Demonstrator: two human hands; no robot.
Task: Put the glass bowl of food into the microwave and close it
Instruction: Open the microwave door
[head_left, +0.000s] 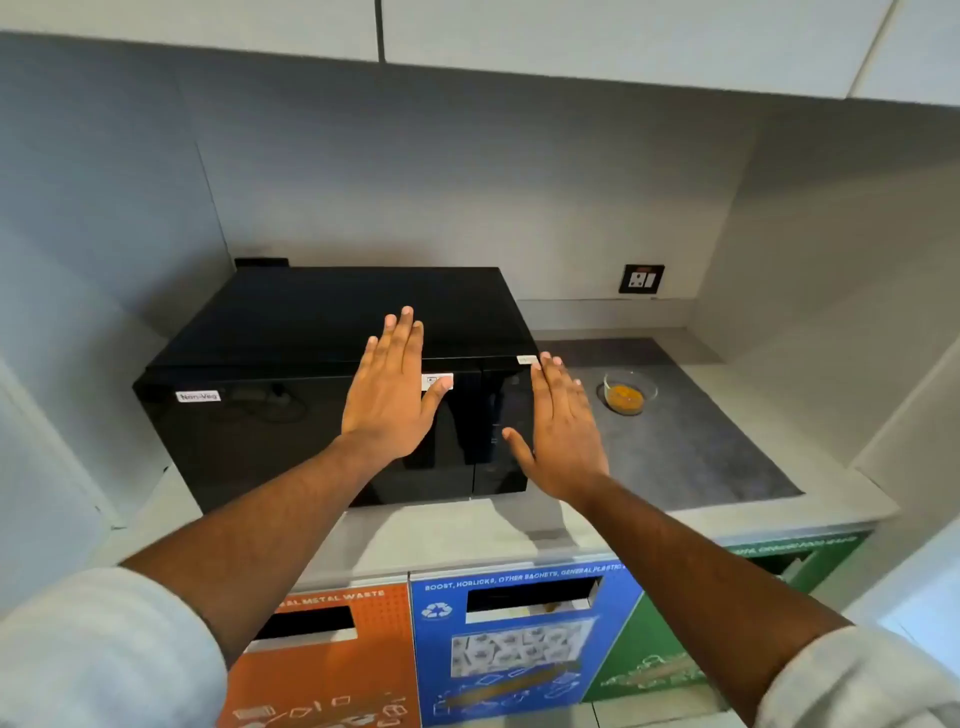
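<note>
A black microwave (291, 415) stands on the counter at the left, its door closed. To its right, on a dark grey mat, sits a small glass bowl (630, 392) holding orange-yellow food. My left hand (389, 395) is held flat and open in front of the microwave door, fingers pointing up. My right hand (561, 431) is also flat and open, in front of the microwave's control panel, a short way left of the bowl. Neither hand holds anything.
A dark grey mat (701, 457) covers the counter's right part. A wall socket (641, 279) is behind the bowl. Below the counter edge are orange (337, 670), blue (519, 639) and green (654, 654) waste bins. Cabinets hang overhead; walls close in both sides.
</note>
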